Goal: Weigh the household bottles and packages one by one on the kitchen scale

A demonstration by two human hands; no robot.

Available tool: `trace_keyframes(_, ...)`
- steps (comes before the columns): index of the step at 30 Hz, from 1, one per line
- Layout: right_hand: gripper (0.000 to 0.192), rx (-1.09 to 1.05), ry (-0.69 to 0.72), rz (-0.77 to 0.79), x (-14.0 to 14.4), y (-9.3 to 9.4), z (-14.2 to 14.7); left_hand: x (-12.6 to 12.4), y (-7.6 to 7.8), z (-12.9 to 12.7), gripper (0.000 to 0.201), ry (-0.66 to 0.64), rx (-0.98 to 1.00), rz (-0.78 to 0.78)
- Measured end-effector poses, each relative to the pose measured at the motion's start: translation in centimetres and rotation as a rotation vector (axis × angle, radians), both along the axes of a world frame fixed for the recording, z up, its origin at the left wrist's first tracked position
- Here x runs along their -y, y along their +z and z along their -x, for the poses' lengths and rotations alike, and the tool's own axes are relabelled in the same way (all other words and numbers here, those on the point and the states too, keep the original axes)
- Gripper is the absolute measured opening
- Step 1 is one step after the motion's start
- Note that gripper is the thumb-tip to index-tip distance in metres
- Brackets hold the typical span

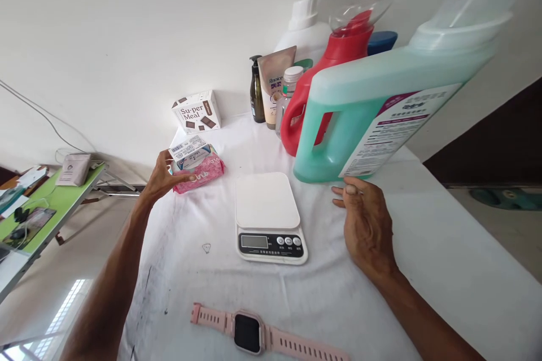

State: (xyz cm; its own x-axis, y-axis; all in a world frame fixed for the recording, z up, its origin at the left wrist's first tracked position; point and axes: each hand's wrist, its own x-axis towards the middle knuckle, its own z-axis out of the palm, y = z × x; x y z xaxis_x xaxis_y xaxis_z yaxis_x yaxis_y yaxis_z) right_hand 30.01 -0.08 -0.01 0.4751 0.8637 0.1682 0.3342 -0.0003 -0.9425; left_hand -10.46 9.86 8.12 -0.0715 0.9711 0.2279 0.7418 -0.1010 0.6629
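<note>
- The left hand [163, 176] reaches toward the far left part of the white-clothed table [444, 271], fingers curled about a pink soft packet [203, 172] that lies on the cloth, thumb on its near edge; a small white and blue box [190, 151] with a barcode label rests on top of the packet, touching the fingertips
- The right hand [366, 225] lies flat and open on the cloth, holding nothing, its fingertips just short of the base of the teal detergent jug [372, 118]
- The teal jug stands near the right edge, tilted in the view, with a clear cap and a white and purple label; how full it is cannot be told
- A white kitchen scale [267, 214] sits in the middle of the table between the two hands, its platform bare, its display blank
- Behind the teal jug, along the far edge by the wall: a red jug [313, 90] with a clear cap, a white bottle [302, 31], a blue cap [382, 40], a small clear bottle [288, 96], a beige tube [275, 82] and a dark pump bottle [256, 93]
- A closed white box printed Su-per Meal [197, 111] stands at the far left corner, just behind the pink packet
- A pink wristwatch [254, 333] lies flat at the near edge, screen dark
- A green side table [63, 197] stands apart on the left, with a grey pouch [75, 169] on it
</note>
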Motion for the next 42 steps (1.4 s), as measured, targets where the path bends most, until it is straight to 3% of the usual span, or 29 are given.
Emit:
trace_keyframes(3,0.070,-0.009,0.004,-0.032,0.0,0.2,0.2,0.4,0.5,-0.7,0.108,0.002,-0.015,-0.091)
trace_keyframes(8,0.069,-0.003,0.013,-0.063,0.1,0.4,0.1,-0.2,1.4,-2.4,0.072,0.092,-0.143,-0.121)
trace_keyframes(13,0.067,-0.009,0.005,-0.090,0.0,0.0,0.0,1.1,2.2,-4.3,0.057,0.159,-0.017,-0.173)
trace_keyframes(15,0.065,-0.006,0.005,-0.104,-0.1,-0.3,0.0,2.3,2.3,-5.8,0.058,0.100,0.039,-0.193)
trace_keyframes(19,0.065,0.000,0.000,-0.110,-0.3,-0.7,-0.1,4.7,1.6,-9.7,0.058,-0.176,0.073,-0.165)
trace_keyframes(22,0.064,-0.003,-0.007,-0.115,-0.3,-0.7,-0.1,5.8,-0.2,-12.6,0.053,-0.323,0.047,-0.145)
trace_keyframes(26,0.063,-0.006,-0.014,-0.115,-0.3,-0.7,-0.2,6.3,-2.9,-14.6,0.052,-0.406,0.013,-0.151)
trace_keyframes(30,0.063,-0.004,-0.008,-0.120,-0.3,-0.8,-0.2,6.6,-3.8,-14.7,0.055,-0.412,-0.034,-0.160)
trace_keyframes(34,0.063,0.000,-0.005,-0.105,-0.2,-0.7,-0.2,7.4,-3.2,-13.5,0.083,-0.451,-0.033,-0.152)
trace_keyframes(36,0.064,0.004,-0.005,-0.094,-0.2,-0.6,-0.2,7.8,-3.1,-12.5,0.073,-0.395,0.024,-0.166)
trace_keyframes(39,0.066,0.013,-0.002,-0.078,-0.1,-0.4,-0.2,8.1,-4.0,-10.8,0.034,-0.218,0.134,-0.127)
trace_keyframes(42,0.066,0.021,-0.002,-0.052,-0.1,-0.2,-0.2,8.3,-5.4,-9.6,0.034,-0.133,0.200,-0.014)
